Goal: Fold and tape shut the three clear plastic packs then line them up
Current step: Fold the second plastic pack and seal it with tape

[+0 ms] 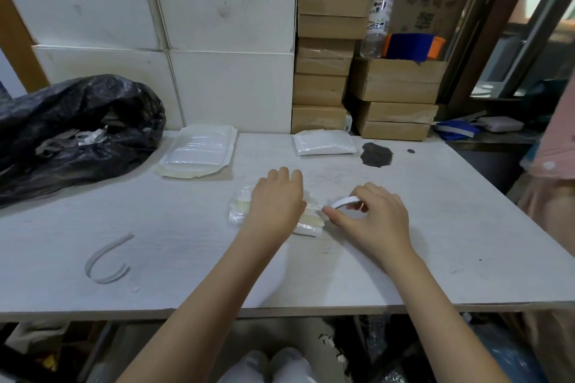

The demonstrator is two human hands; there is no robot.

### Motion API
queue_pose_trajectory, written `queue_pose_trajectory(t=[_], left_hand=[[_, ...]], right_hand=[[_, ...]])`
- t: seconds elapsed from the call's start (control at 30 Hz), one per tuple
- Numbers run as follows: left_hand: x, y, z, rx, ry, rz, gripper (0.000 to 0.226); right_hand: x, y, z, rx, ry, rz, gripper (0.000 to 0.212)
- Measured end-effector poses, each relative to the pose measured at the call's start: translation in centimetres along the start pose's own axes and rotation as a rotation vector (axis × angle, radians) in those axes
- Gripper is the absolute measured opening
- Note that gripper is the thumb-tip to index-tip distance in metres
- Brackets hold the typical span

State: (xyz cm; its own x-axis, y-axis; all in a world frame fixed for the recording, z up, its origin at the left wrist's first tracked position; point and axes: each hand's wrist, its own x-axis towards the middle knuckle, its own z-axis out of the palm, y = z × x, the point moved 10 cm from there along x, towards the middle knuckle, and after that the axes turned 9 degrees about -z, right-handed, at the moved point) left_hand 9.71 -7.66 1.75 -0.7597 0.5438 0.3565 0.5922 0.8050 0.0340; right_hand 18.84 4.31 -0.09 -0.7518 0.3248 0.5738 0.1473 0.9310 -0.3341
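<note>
A clear plastic pack (239,207) lies at the middle of the white table (404,258), mostly covered by my left hand (277,199), which presses flat on it. My right hand (373,214) pinches a white strip (343,202) that curls up from the pack's right end. A folded pack (323,141) lies at the back, right of centre. At the back left sits a stack of flat clear packs (197,151).
A black rubbish bag (71,127) with scraps fills the table's left rear. A loose curled white strip (105,261) lies front left. A dark stain (376,154) marks the back right. Cardboard boxes (395,96) and a bottle (378,9) stand behind. Another person (553,149) stands at the right edge.
</note>
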Motion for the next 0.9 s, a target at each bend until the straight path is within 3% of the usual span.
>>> queue_pose_trajectory(t=[0.1, 0.17, 0.23, 0.4, 0.57, 0.7, 0.9], left_hand=[[-0.8, 2.1, 0.9, -0.137, -0.034, 0.196, 0.035], [-0.9, 1.6, 2.2, -0.211, -0.120, 0.168, 0.038], [-0.7, 0.9, 2.0, -0.300, -0.075, 0.115, 0.034], [-1.0, 0.6, 1.9, -0.372, -0.019, 0.111, 0.023], [-1.3, 0.2, 1.6, -0.411, 0.080, 0.120, 0.017], [-1.6, 0.6, 1.7, -0.399, 0.101, 0.167, 0.026], [-2.5, 0.9, 1.9, -0.399, 0.148, 0.273, 0.022]], right_hand=[[0.3, -0.2, 0.1, 0.036, -0.111, 0.034, 0.046], [0.4, -0.5, 0.7, -0.019, -0.244, 0.011, 0.036], [0.2, -0.6, 1.8, -0.025, -0.383, -0.024, 0.023], [-0.7, -1.1, 5.1, 0.197, -0.617, -0.018, 0.031], [-0.3, -1.1, 5.3, 0.347, -0.531, 0.019, 0.018], [-0.3, -0.8, 5.5, 0.436, -0.507, 0.031, 0.007], [-0.2, -0.7, 5.6, 0.410, -0.404, 0.046, 0.014]])
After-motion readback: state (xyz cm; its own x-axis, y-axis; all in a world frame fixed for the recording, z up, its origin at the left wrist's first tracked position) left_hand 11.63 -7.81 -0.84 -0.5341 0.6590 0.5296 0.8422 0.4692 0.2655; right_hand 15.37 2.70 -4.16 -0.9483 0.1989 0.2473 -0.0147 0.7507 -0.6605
